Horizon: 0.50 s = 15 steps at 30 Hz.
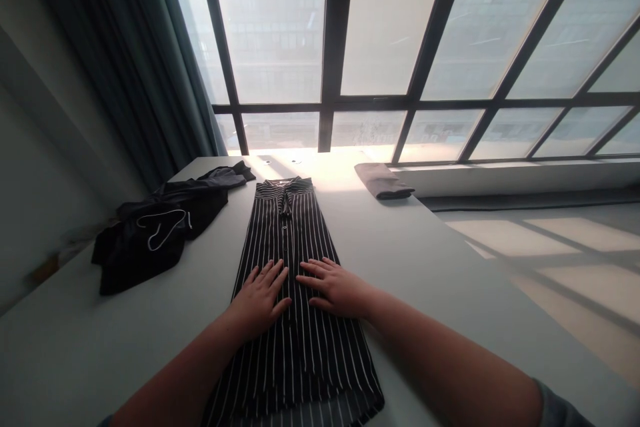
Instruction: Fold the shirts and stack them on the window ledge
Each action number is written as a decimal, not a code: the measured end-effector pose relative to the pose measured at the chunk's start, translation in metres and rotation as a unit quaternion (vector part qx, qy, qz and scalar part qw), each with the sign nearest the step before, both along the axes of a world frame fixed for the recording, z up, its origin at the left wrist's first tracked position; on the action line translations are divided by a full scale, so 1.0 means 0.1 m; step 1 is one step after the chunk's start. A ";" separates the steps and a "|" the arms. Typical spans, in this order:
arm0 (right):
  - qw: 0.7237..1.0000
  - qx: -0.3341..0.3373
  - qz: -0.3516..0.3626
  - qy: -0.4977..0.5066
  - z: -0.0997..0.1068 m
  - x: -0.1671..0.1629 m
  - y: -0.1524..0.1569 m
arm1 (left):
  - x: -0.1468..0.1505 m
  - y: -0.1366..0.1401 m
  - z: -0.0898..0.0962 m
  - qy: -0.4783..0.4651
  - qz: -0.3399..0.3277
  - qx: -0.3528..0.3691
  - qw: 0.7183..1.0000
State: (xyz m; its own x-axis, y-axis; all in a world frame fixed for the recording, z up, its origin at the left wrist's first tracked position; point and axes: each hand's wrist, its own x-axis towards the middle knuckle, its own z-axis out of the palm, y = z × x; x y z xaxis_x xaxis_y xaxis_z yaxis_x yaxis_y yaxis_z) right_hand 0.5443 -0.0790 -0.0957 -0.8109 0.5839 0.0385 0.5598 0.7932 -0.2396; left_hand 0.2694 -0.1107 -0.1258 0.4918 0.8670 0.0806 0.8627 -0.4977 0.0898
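Observation:
A black skirt-like garment with white vertical stripes (pixel 295 360) lies spread flat on the white table, its narrow end away from me and its wide hem close to me. Buttons and a small tie run down its middle near the far end. My left hand (pixel 260 297) rests flat on the left half of the cloth, fingers spread. On the right half lies my right hand (pixel 337 287), also flat with fingers apart. Neither hand grips the fabric; the palms and part of the stripes beneath them are hidden.
Dark clothes with a white cord (pixel 155 230) lie heaped at the table's left side. A folded grey garment (pixel 383 181) sits at the far right of the white table (pixel 440 293). Beyond stand large windows (pixel 373 33), with a dark curtain (pixel 130 47) at the left.

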 end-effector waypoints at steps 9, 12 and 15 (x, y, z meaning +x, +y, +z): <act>1.000 -0.013 0.009 0.019 0.04 0.05 -0.53 | -0.02 -0.45 0.33 -0.002 -0.078 0.000 0.997; 0.997 -0.052 0.033 0.036 0.12 0.15 -0.80 | -0.17 -0.74 0.47 -0.024 -0.132 -0.056 0.989; 0.990 -0.119 0.055 0.043 0.23 0.32 -1.07 | -0.37 -1.08 0.59 -0.051 -0.174 -0.115 0.977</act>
State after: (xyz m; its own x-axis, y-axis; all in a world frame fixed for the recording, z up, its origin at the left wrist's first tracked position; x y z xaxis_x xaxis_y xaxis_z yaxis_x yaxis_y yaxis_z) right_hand 0.5758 -0.1861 -0.0729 -0.8703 0.4923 -0.0178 0.4417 0.7638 -0.4706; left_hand 0.2323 -0.2184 -0.0666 0.7599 0.6493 -0.0319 0.6249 -0.7161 0.3109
